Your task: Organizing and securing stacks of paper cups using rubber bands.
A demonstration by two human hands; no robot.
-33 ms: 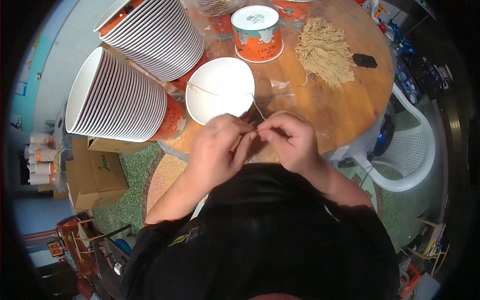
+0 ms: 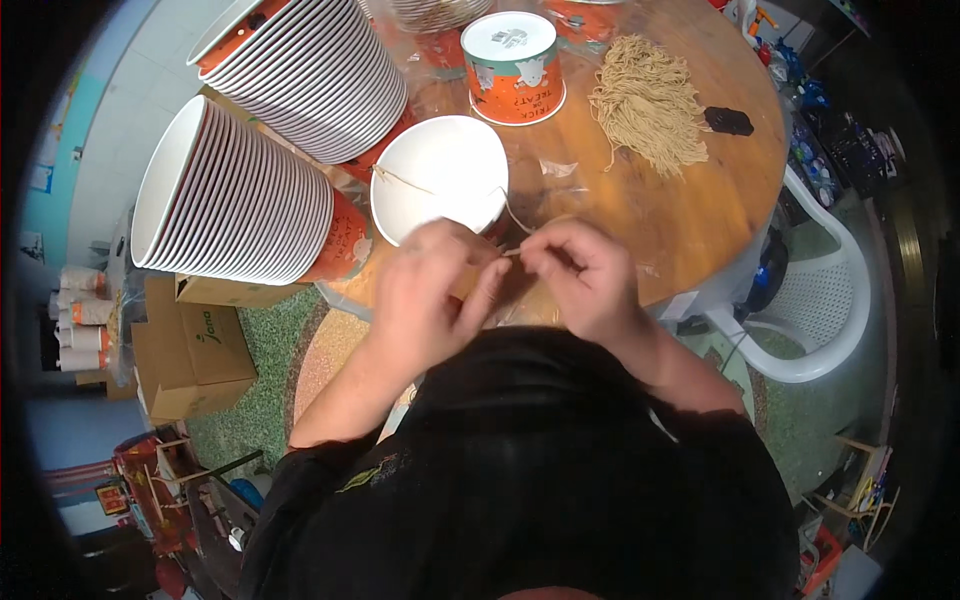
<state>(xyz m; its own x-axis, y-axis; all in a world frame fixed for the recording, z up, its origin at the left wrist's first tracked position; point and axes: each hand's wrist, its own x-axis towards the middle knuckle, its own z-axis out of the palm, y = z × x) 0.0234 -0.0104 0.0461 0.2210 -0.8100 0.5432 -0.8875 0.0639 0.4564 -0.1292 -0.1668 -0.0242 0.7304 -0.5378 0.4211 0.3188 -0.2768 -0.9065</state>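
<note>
A white-lined paper bucket [image 2: 430, 160] lies tipped with its mouth toward me, close in front of my hands. One thin cream string [image 2: 512, 212] passes over its right rim and runs down to my fingers. Another length of string [image 2: 402, 180] shows inside, from the left wall. My right hand [image 2: 590, 275] pinches the string between thumb and fingertips. Facing it, my left hand [image 2: 425, 290] has thumb and forefinger at the same short bit of string; its upper fingers are slightly blurred.
Two tall stacks of nested buckets [image 2: 250, 200] lean at the left. An upturned orange bucket [image 2: 515, 85] stands behind, beside a bundle of tan strings [image 2: 650, 105] and a small black object [image 2: 729, 121]. A white plastic chair [image 2: 825, 300] is right of the round wooden table [image 2: 690, 235].
My left fingers have shifted slightly up and away from the right fingertips, showing a bit of string between them. The bucket and the other things stay put.
</note>
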